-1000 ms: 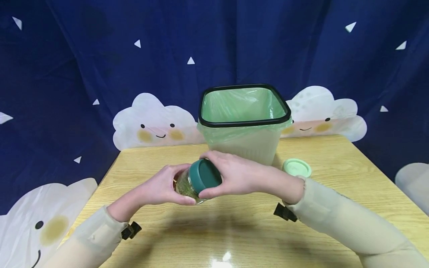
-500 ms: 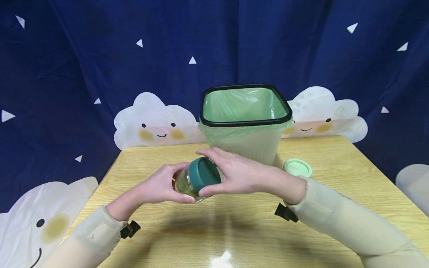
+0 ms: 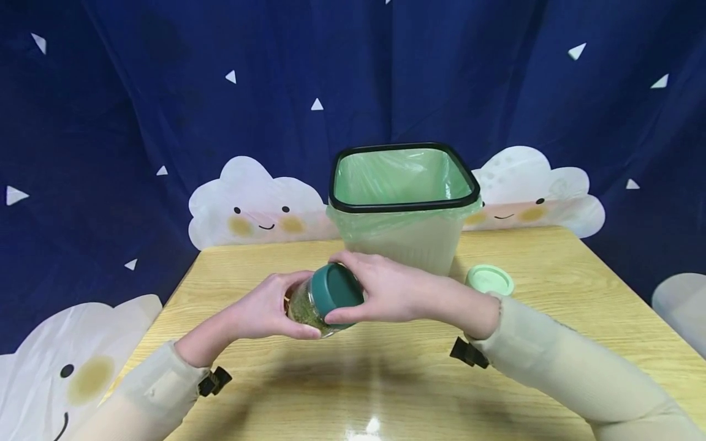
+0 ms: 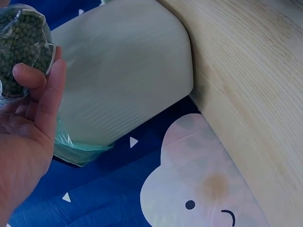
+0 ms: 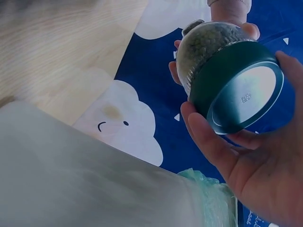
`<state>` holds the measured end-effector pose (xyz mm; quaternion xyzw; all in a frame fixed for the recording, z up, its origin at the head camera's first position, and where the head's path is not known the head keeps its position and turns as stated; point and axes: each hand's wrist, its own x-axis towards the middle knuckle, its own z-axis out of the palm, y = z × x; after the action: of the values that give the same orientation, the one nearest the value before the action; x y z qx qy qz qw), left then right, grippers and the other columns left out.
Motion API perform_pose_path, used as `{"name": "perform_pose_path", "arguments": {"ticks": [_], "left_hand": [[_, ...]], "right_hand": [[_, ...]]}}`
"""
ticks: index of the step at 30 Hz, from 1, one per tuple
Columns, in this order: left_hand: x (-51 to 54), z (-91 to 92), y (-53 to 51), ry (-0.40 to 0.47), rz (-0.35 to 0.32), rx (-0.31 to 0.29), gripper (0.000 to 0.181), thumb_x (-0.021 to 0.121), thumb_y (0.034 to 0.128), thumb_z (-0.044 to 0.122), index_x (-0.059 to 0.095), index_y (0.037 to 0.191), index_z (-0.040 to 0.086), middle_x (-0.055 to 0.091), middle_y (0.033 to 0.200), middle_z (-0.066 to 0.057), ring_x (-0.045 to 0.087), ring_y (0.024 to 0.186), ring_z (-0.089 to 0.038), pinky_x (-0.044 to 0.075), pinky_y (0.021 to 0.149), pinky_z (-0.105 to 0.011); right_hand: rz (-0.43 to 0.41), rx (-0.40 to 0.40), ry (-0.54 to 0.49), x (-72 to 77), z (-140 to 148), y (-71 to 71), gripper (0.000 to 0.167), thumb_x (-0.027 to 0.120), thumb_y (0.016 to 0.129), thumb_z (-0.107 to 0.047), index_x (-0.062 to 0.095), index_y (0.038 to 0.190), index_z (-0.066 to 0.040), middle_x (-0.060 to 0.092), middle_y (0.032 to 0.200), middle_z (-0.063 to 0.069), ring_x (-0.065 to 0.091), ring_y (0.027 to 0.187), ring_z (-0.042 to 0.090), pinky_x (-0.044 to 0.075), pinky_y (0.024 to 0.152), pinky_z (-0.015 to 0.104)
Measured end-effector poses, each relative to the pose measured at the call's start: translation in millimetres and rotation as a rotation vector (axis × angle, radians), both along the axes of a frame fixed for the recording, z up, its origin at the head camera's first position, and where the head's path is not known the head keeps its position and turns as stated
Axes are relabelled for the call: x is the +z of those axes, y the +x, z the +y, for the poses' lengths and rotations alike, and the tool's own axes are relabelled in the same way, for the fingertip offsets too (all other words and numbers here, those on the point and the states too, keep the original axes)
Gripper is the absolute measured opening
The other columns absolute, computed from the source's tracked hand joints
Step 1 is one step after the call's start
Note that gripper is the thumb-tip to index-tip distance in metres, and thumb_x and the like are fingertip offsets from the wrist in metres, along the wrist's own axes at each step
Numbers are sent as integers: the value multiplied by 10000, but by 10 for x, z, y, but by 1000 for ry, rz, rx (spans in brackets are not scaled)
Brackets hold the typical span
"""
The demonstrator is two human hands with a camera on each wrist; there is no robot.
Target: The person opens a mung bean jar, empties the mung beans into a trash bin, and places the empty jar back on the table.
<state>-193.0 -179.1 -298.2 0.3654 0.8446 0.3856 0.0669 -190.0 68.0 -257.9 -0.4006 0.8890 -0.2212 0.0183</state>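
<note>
A clear jar (image 4: 23, 47) of small green beans is held in the air, tilted with its dark green lid (image 3: 337, 286) facing right and toward me. My left hand (image 3: 271, 307) grips the jar's body, fingers behind it and thumb along the near side. Around the lid's rim curl the thumb and fingers of my right hand (image 3: 383, 288). In the right wrist view the lid (image 5: 241, 85) sits on the jar's mouth, its flat top toward the camera. The fingers behind the jar are partly hidden in the head view.
A pale bin (image 3: 405, 242) with a black rim and green liner bag stands just behind my hands. Right of it, a light green round lid-like disc (image 3: 489, 280) lies on the wooden table (image 3: 265, 392). A blue curtain (image 3: 276, 73) hangs behind.
Both hands stay on the jar and lid in nearly the same place. My right fingers lift slightly off the lid's top edge half a second ago and lie against it now.
</note>
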Motion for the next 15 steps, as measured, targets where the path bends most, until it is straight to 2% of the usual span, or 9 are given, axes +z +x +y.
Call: {"name": "perform_pose_path", "arguments": {"ticks": [11,13,15], "left_hand": [[23,-15,20,4,-9,-4,604,865,708,297,587,1218,134,654,1022,50,635,875,-145,552,740,-332],[17,-18,21,6,-14,-7,595,861,713,290,587,1216,132,655,1021,49,637,872,-147,553,737,-334],[12,-19,21,7,-15,-11,595,859,717,289,585,1220,127,655,1022,48,638,871,-146,554,733,-333]], "right_hand": [[118,150,-5,14,46,13,824,775,782,-464,367,1442,-187,461,1270,-2,555,1012,138,489,865,292],[124,158,-4,18,46,15,861,770,789,-482,341,1471,-177,448,1302,7,550,1047,150,483,893,308],[103,122,-2,27,41,24,890,737,802,-537,306,1500,-193,432,1356,14,535,1115,172,469,931,333]]}}
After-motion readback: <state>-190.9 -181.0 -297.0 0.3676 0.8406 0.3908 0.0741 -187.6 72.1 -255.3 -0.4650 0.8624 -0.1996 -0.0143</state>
